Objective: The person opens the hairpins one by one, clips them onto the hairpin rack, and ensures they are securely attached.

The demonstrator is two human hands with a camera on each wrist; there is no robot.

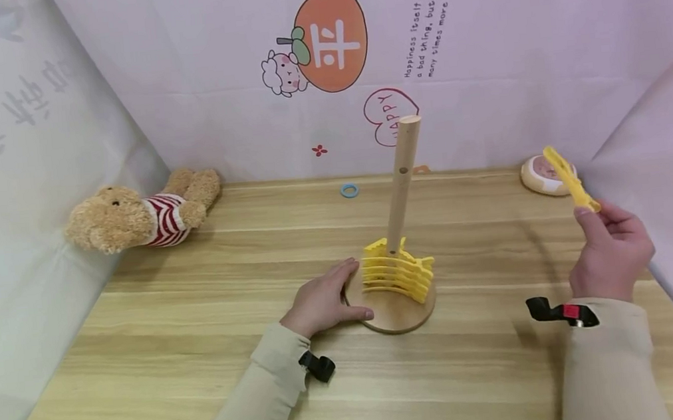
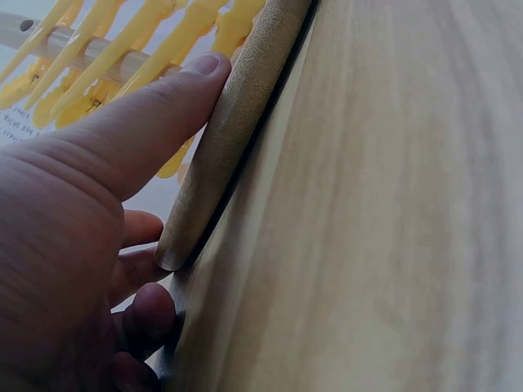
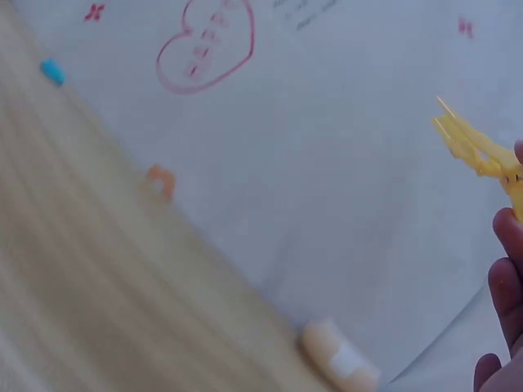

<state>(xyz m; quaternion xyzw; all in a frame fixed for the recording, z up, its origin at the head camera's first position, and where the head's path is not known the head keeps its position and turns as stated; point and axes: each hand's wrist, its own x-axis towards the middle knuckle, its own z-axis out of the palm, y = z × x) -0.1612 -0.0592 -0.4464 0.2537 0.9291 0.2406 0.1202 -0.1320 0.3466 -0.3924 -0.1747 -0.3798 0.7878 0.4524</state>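
Note:
A wooden stand has a round base (image 1: 395,317) and an upright pole (image 1: 404,177). My left hand (image 1: 325,299) grips the left rim of the base. In the left wrist view the thumb lies over the base's edge (image 2: 214,163), with curled fingers at the rim. Several yellow plastic clips (image 1: 399,276) are stacked around the lower pole, one above another. To the right of the stand, my right hand (image 1: 612,254) pinches another yellow clip (image 1: 571,179) between thumb and fingers, raised above the table. Only the fingertips and part of this clip (image 3: 470,147) show in the right wrist view.
At the back left a teddy bear (image 1: 166,218) in a striped shirt lies on its side. A blue ring (image 1: 349,190) lies near the back edge, left of the pole, and a small orange thing (image 1: 422,170) behind it. A round beige-and-white object (image 1: 534,178) sits at the back right.

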